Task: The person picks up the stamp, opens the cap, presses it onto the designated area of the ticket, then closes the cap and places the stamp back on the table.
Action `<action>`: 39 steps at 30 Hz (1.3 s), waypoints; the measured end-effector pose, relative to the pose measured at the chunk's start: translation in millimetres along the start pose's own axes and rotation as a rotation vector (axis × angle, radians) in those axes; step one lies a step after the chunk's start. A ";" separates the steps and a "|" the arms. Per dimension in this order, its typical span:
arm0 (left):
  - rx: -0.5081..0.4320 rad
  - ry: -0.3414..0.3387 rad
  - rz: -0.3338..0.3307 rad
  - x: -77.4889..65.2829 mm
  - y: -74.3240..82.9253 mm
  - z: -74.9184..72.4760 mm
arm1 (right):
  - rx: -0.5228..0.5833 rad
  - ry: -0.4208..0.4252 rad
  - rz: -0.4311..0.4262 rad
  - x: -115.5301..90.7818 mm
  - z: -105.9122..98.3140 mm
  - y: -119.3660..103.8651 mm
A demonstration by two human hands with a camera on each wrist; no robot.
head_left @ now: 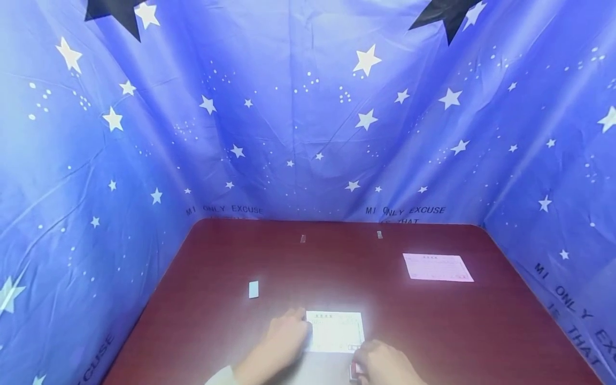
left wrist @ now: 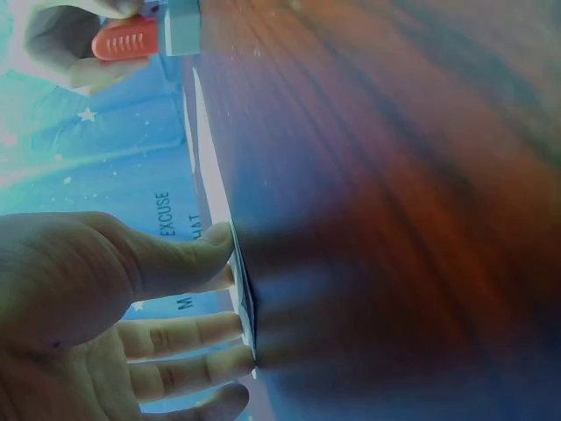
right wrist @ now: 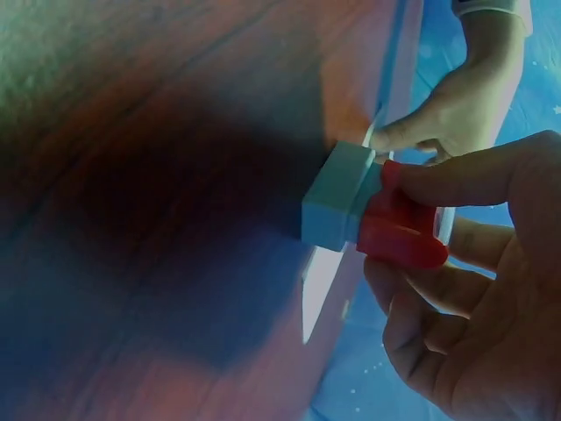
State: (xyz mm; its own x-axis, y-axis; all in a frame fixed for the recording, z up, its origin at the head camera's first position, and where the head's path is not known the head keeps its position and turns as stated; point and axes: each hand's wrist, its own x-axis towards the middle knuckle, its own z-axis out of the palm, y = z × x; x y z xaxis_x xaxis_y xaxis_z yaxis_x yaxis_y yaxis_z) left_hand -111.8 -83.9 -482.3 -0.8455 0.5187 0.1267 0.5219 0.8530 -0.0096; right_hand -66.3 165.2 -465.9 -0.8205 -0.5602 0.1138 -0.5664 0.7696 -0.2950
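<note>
A white printed slip [head_left: 335,331] lies on the table in front of me. My left hand [head_left: 286,334] rests on its left edge; in the left wrist view the thumb and fairly straight fingers [left wrist: 188,331] press down there. Near the slip's lower right corner, my right hand [head_left: 385,363] holds a stamp [head_left: 355,372]. In the right wrist view, thumb and fingers pinch its red grip [right wrist: 403,224], while the pale grey-blue block [right wrist: 336,200] at its end points toward the tabletop. The block's underside is hidden.
A pink printed slip [head_left: 438,267] lies at the back right of the dark red table [head_left: 202,321]. At the left is a small pale rectangular piece [head_left: 253,289]. Two small clear strips [head_left: 303,238] lie near the back edge. Blue star-patterned cloth [head_left: 289,107] surrounds the table.
</note>
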 end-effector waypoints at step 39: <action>0.018 -0.063 -0.014 9.4 -5.2 2.5 | 0.018 -0.064 0.185 54.7 16.7 51.9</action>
State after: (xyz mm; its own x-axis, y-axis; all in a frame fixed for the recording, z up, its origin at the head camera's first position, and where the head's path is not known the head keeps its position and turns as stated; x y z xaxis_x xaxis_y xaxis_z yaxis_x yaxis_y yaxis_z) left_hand -122.8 -83.3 -483.6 -0.8587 0.5084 0.0639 0.5079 0.8610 -0.0263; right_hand -139.3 169.5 -490.8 -0.9034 -0.4287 -0.0040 -0.4047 0.8559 -0.3220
